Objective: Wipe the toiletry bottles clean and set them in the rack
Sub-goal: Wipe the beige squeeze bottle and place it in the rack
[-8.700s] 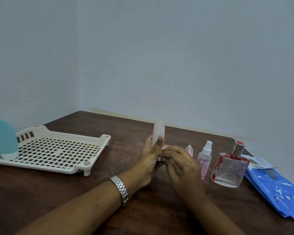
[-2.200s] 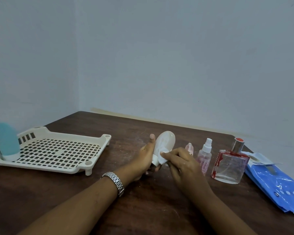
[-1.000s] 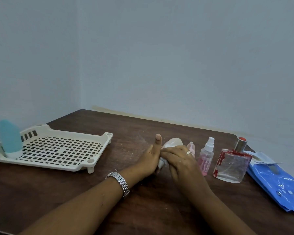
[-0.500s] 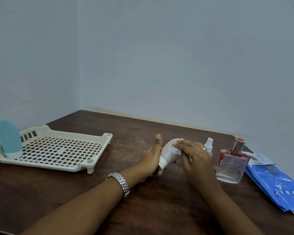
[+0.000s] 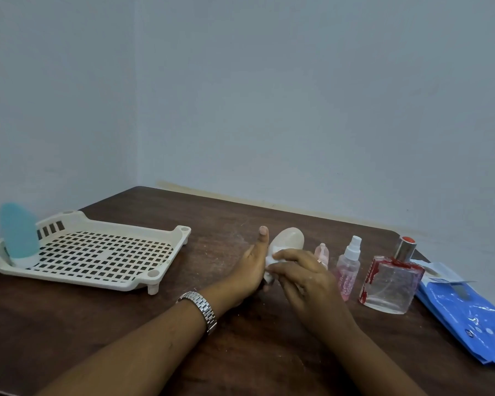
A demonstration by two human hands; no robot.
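My left hand (image 5: 250,267) grips a white squeeze bottle (image 5: 290,238) tilted with its rounded end away from me, thumb raised. My right hand (image 5: 303,277) presses a white wipe (image 5: 271,260) against the bottle's near end. A cream perforated rack (image 5: 97,257) sits at the left with a blue bottle (image 5: 17,234) standing on its white cap in the far left corner. To the right of my hands stand a tiny pink bottle (image 5: 322,252), a pink spray bottle (image 5: 349,267) and a square glass perfume bottle (image 5: 389,277) with red marks.
A blue pack of wipes (image 5: 466,312) lies at the table's right edge. The dark wooden table (image 5: 126,324) meets pale walls at the back and left. A metal watch (image 5: 202,308) is on my left wrist.
My right hand with the wipe has slid from the bottle's far part back down to its near end, uncovering the small pink bottle. The left hand keeps its hold.
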